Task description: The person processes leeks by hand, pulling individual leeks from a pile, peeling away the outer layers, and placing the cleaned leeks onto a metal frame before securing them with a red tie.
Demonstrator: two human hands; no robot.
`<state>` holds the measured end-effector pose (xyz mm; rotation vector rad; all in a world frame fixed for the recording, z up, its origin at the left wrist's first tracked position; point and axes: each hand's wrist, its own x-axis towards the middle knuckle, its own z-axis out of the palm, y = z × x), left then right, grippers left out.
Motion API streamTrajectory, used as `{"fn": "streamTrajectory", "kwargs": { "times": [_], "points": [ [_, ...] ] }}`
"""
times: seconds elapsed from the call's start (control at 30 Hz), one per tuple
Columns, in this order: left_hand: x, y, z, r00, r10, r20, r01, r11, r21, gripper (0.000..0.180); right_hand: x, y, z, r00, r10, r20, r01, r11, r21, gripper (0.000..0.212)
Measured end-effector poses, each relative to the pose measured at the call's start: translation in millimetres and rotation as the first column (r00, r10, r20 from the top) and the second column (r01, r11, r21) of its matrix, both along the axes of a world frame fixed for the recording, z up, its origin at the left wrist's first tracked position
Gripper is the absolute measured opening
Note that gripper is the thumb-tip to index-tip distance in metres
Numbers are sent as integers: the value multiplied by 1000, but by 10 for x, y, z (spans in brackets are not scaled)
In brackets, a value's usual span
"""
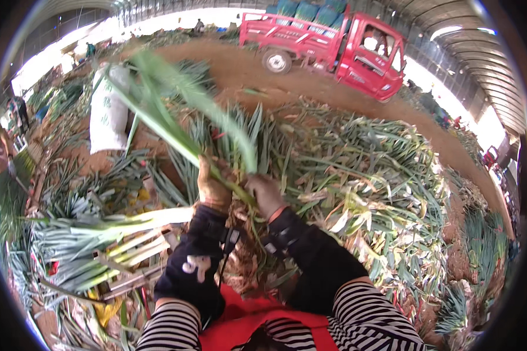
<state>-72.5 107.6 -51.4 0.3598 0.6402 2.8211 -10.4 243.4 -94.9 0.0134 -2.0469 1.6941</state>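
Observation:
My left hand (213,188), in a soiled glove, is closed around the stalk of a large green onion (167,127). The onion slants up and to the left, its green leaves reaching toward a white sack. Gloved as well, my right hand (266,195) is closed at the onion's lower end, just right of the left hand. One outer leaf (231,130), smeared by motion, arches down into the right hand's fingers. Left of my forearm, several trimmed green onions with pale stalks (136,221) lie side by side on a low wooden rack (137,279).
A large heap of stripped leaves (369,193) spreads to my right. Untrimmed green onions (257,137) stand bunched straight ahead. The full white sack (109,111) is upright at the left. Beyond, a red cargo truck (369,58) with packed bundles stands on the dirt path (228,76).

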Motion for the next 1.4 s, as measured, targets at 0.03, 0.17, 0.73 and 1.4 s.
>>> {"fn": "streamTrajectory", "kwargs": {
  "times": [0.03,0.17,0.73,1.4],
  "points": [
    [-29,-60,61,997,-51,-60,55,997,58,72,21,-10,72,982,155,103,-80,852,-518,27],
    [-190,-305,141,943,-236,-237,276,949,152,86,88,-102,117,903,331,275,-70,744,-664,51],
    [155,-165,215,993,-76,-92,64,990,-129,38,245,-162,57,953,264,145,-283,616,736,40],
    [-37,-429,281,850,-336,-406,421,896,138,58,399,-328,148,804,551,223,-503,830,-240,46]
  ]
}}
